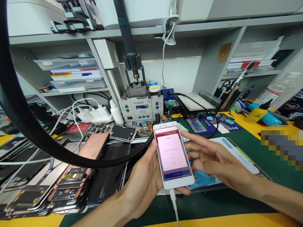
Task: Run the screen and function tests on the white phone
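Note:
A white smartphone [175, 154] leans in my left hand [146, 173], whose thumb lies along its left edge while the fingers pass behind it. Its lit screen shows a pale pop-up box over a dark red and blue background; the text is too small to read. A white cable [174, 205] is plugged into its bottom end. My right hand [217, 160] is at the phone's right side with fingers apart and loosely bent. Its index fingertip reaches the upper right edge, and the thumb points towards the screen. Whether the other right fingertips touch the phone, I cannot tell.
A thick black hose [71, 157] loops across the left foreground. Stacked phone parts [78, 176] cover the left bench. Behind stands a hot-air station [142, 108]; a flat black device [199, 104] is right of it. A yellow bottle [257, 113] stands farther right.

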Motion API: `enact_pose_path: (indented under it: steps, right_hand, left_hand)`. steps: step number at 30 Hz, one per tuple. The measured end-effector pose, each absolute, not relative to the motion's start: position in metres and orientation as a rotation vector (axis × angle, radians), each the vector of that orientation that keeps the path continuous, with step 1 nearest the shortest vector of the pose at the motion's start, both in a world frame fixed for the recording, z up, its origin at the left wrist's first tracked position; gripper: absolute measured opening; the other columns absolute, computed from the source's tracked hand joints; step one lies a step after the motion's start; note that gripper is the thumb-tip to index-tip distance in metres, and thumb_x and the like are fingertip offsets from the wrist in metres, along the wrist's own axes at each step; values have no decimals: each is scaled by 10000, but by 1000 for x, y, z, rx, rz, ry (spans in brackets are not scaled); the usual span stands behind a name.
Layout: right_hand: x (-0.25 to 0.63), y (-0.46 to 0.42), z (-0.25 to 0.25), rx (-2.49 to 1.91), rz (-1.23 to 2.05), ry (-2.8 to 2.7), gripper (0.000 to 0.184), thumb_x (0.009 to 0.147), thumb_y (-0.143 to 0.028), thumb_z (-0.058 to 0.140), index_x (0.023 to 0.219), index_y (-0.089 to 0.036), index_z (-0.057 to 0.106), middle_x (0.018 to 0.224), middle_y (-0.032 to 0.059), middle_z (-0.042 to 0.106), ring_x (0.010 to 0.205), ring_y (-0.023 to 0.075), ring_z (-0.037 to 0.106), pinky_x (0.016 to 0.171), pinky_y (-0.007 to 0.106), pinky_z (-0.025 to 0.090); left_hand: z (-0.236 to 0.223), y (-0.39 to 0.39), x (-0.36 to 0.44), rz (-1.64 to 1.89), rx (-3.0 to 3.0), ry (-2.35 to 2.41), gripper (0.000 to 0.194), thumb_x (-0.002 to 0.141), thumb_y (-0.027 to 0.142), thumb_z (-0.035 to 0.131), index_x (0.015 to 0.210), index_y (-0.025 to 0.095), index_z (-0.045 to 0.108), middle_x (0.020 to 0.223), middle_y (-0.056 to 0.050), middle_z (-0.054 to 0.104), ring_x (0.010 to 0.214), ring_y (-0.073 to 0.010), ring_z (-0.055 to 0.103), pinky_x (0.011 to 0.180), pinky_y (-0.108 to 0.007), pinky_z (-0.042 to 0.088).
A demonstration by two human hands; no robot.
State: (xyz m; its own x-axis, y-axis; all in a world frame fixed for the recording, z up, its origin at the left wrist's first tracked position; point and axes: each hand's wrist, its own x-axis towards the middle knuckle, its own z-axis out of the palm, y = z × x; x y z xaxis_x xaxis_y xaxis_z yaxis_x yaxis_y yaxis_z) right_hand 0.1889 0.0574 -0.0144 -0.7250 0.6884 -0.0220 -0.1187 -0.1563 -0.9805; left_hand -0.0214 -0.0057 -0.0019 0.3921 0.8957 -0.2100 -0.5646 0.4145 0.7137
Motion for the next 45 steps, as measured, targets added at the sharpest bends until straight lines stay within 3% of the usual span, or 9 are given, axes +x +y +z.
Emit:
enact_pose_path:
  steps: [10, 16, 26, 35, 45]
  right_hand:
    - [190, 57, -13, -662, 1941, -1574, 801, 924, -307, 682, 1595, -369, 250, 1446, 99, 579, 1134, 282, 671, 804, 338, 543]
    - [191, 56, -14, -686, 1944, -1571, 807, 934, -315, 669, 1601, -377, 220, 1474, 100, 555, 1147, 283, 665, 809, 337, 556]
    - [191, 58, -11, -686, 1915, -1572, 776, 901, -303, 692, 1576, -367, 314, 1454, 107, 568, 1218, 306, 623, 834, 359, 568]
    - [192, 58, -10, -681, 1943, -1548, 855, 909, -303, 687, 1608, -366, 198, 1444, 109, 578, 1107, 284, 680, 778, 343, 569]
    - [189, 58, -8, -655, 2010, -1484, 784, 879, -278, 694, 1571, -344, 332, 1411, 120, 581, 1098, 282, 663, 738, 331, 566]
  left_hand:
    - [-2, -5, -21, 1025, 537, 677, 584, 1013, 560, 393, 1502, 250, 474, 1403, -182, 602, 1132, -393, 658, 825, -561, 572]
    - [-2, -5, -21, 1024, 553, 669, 573, 1019, 541, 391, 1495, 236, 483, 1349, -186, 636, 1085, -380, 680, 779, -507, 585]
    - [0, -3, -21, 1007, 585, 671, 580, 1027, 542, 358, 1505, 233, 471, 1333, -190, 652, 1128, -390, 666, 777, -481, 563]
    - [2, -4, -21, 1017, 548, 658, 614, 1020, 595, 304, 1492, 248, 489, 1362, -179, 633, 1129, -410, 660, 774, -514, 569]
    - [2, -6, -22, 1008, 530, 653, 583, 1031, 557, 317, 1513, 263, 464, 1360, -172, 638, 1111, -389, 675, 751, -481, 577]
